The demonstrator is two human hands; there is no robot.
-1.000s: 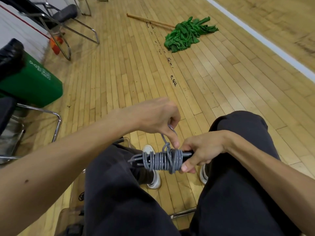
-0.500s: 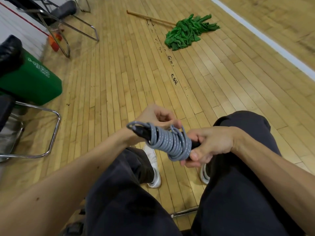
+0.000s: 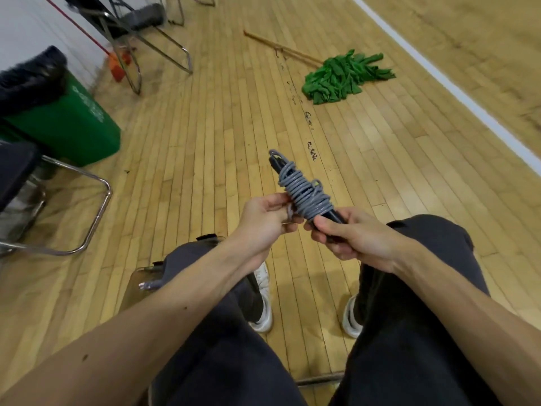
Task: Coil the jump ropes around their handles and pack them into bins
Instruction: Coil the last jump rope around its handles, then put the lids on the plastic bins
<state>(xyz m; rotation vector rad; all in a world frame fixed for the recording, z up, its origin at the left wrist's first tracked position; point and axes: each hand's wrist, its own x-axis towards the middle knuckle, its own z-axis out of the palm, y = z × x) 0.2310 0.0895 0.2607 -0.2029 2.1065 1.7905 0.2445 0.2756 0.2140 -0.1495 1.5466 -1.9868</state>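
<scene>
A grey jump rope [image 3: 304, 190] is wound in many turns around its black handles, which point up and away from me. My right hand [image 3: 348, 235] grips the near end of the handles below the coil. My left hand [image 3: 263, 221] sits just left of the coil with curled fingers pinching the rope's loose end at the bottom of the windings. A clear plastic bin [image 3: 140, 284] stands on the floor beside my left leg, with another coiled rope's grey tip showing inside it.
I sit with both legs in dark trousers over a wooden gym floor. A green bin with a black liner [image 3: 67, 124] stands at left, metal chairs [image 3: 58, 206] beside it. A green mop [image 3: 342, 76] lies ahead on the floor.
The bundle has swung from level across my lap to pointing up and away. My left hand came down from above the coil to its lower left side.
</scene>
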